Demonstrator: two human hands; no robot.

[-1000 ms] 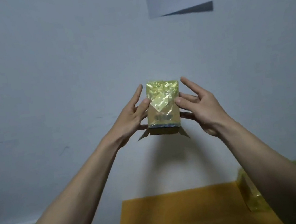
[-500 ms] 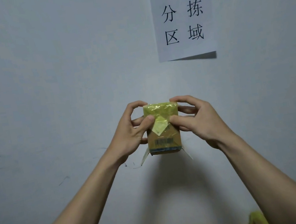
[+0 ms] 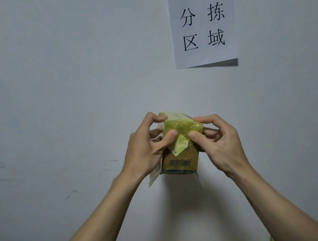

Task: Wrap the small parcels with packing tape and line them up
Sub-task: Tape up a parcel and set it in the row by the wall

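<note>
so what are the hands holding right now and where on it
Both hands grip one small parcel near its top, where yellow tape is folded over: left hand on the left side, right hand on the right, thumbs on the front.

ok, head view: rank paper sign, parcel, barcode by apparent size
1. paper sign, largest, though it hangs farther back on the wall.
2. parcel, held up by left hand and right hand.
3. barcode on the parcel, smallest.
</note>
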